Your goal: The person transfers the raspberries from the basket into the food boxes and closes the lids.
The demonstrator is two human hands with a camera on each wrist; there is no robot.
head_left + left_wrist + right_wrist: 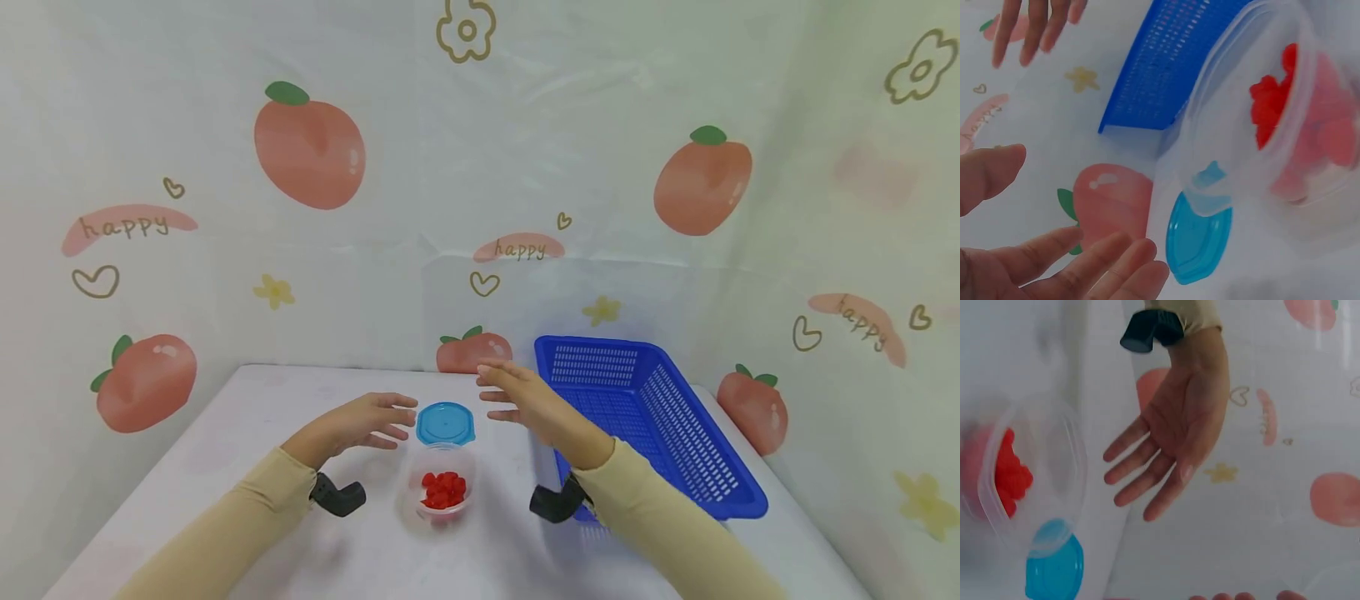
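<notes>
A clear plastic container [441, 461] with several small red pieces [444, 490] in it stands on the table, without a lid on. Just behind it lies a blue lid [446, 423]. My left hand [362, 423] is raised to the left of the lid, fingers spread and holding nothing. On the other side my right hand [536, 407] hovers with its fingers extended, also holding nothing, near the left edge of the blue basket [708, 433]. In the left wrist view the container [1247, 112] and lid [1199, 237] appear beyond the left fingers.
The blue basket occupies the right side of the white table [277, 400]. Behind the table hangs a pale curtain [420, 167] printed with fruit, hearts and flowers. A dark wrist camera [339, 495] is strapped below each sleeve.
</notes>
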